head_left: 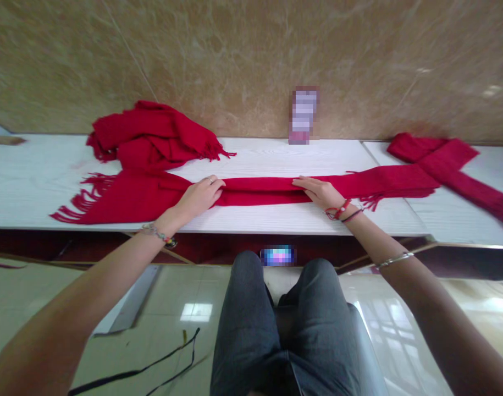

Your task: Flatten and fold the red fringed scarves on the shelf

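A long red scarf [259,185] with fringed ends lies along the white tabletop, folded lengthwise into a narrow band between my hands. My left hand [202,195] has its fingers bent over the band at its left part. My right hand [320,192] holds the band's right part, its fingers reaching along the fold and its thumb mostly hidden. Left of my left hand the cloth spreads wider and ends in a fringe. A bunched heap of red fringed cloth [152,135] touches it from behind; whether they are one piece I cannot tell.
Another red folded strip [453,159] lies at the right, over the table's edge line. A blurred pink and white item [304,115] stands against the marbled wall. A lit screen [278,255] shows in the open shelf below the tabletop. A wooden stick [6,140] lies far left.
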A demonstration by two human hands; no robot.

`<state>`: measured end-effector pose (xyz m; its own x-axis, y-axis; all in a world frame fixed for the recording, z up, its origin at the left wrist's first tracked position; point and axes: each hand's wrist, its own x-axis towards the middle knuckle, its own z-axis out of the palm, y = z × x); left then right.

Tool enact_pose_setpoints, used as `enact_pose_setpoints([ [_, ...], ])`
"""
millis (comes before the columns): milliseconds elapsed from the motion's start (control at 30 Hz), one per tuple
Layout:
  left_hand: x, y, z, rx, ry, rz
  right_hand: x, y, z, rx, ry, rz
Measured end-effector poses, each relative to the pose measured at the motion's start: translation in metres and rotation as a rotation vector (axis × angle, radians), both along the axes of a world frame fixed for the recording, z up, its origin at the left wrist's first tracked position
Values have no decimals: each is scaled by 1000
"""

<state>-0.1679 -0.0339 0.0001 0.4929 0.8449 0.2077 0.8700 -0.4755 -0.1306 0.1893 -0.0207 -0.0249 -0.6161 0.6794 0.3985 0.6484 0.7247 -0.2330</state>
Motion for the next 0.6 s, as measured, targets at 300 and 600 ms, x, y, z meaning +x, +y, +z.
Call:
enact_pose_setpoints([
  [300, -10, 8, 34, -68, -239, -113, 6, -4, 7, -27, 31, 62],
  [600, -6, -12, 2, -209, -163, -160, 8, -4, 4, -135, -119, 174],
])
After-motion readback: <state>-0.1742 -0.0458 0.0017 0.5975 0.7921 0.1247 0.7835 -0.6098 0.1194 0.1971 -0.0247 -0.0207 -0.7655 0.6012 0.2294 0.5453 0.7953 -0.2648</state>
